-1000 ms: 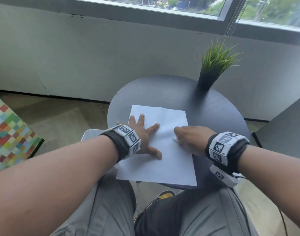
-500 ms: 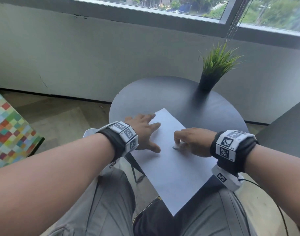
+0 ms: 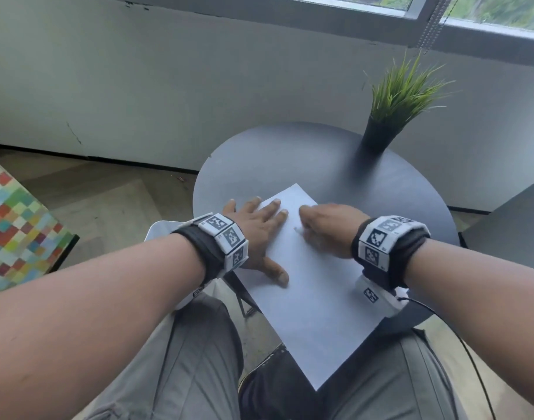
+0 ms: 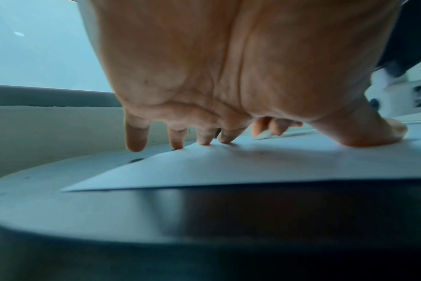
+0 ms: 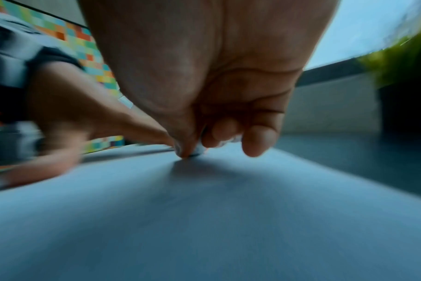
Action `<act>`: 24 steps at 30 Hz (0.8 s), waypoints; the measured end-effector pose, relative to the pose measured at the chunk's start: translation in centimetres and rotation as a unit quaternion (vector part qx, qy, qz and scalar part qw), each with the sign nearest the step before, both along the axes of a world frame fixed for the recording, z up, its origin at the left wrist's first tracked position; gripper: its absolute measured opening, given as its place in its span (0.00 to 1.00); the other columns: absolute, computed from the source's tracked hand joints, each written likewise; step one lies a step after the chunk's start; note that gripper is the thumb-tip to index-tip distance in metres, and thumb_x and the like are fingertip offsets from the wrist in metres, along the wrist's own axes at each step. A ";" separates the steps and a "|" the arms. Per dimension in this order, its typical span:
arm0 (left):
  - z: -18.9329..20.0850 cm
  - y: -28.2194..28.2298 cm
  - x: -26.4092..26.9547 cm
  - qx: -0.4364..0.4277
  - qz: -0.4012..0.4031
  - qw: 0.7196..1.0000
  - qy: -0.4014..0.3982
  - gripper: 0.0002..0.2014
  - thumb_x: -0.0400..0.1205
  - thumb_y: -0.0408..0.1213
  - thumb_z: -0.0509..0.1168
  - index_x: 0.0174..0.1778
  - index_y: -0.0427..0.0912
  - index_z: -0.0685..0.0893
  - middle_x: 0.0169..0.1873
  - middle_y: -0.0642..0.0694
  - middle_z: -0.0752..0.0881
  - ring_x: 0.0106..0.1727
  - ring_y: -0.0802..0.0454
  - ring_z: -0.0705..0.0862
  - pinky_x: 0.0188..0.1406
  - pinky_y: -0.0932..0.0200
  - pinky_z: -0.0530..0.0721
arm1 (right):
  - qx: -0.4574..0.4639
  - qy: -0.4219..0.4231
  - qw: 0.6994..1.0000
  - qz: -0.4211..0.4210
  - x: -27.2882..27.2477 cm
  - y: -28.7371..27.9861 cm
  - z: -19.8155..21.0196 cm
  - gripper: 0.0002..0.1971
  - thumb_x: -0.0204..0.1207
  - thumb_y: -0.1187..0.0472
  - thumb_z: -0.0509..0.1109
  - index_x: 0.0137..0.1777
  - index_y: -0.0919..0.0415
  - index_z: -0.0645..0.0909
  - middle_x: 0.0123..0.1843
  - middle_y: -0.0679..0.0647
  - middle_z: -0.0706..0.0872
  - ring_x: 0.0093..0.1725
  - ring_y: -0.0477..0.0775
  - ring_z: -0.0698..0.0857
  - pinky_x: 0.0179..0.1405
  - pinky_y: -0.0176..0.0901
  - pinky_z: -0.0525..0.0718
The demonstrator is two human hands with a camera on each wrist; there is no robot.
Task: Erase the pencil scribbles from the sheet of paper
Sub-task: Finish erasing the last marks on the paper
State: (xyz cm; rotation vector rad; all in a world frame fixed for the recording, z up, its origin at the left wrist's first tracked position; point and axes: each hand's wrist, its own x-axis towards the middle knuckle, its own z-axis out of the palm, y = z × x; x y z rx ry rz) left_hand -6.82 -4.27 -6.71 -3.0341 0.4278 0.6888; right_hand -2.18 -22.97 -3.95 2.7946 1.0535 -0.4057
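A white sheet of paper (image 3: 314, 298) lies diagonally on the round dark table (image 3: 290, 156), its near corner hanging over the edge above my lap. My left hand (image 3: 261, 228) presses flat on the sheet's left edge, fingers spread and thumb on the paper (image 4: 252, 167). My right hand (image 3: 326, 228) is curled, and thumb and fingers pinch a small white eraser (image 5: 199, 150) whose tip touches the sheet (image 5: 204, 209). The eraser (image 4: 262, 135) also shows past the left palm. A faint grey pencil mark (image 3: 296, 229) lies just left of the right fingertips. The right wrist view is blurred by motion.
A potted grass plant (image 3: 393, 110) stands at the table's far right. A white seat (image 3: 159, 234) is below the left wrist, a colourful checkered block (image 3: 17, 225) on the floor at left, and a grey panel (image 3: 508, 225) at right. A wall is behind.
The sheet has turned clockwise from square to diagonal under my hands. My left hand shifted to its left edge. The right hand with the eraser has moved a little farther up the sheet.
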 end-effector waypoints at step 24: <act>0.8 -0.6 -0.1 0.023 0.013 0.999 0.034 0.65 0.58 0.84 0.64 0.84 0.68 0.35 0.86 0.53 0.34 0.87 0.39 0.35 0.73 0.15 0.57 | 0.035 0.088 0.990 0.101 -2.8 -0.6 -0.4 0.06 0.83 0.57 0.61 0.46 0.54 0.68 0.45 0.51 0.80 0.43 0.56 0.76 0.41 0.46 0.71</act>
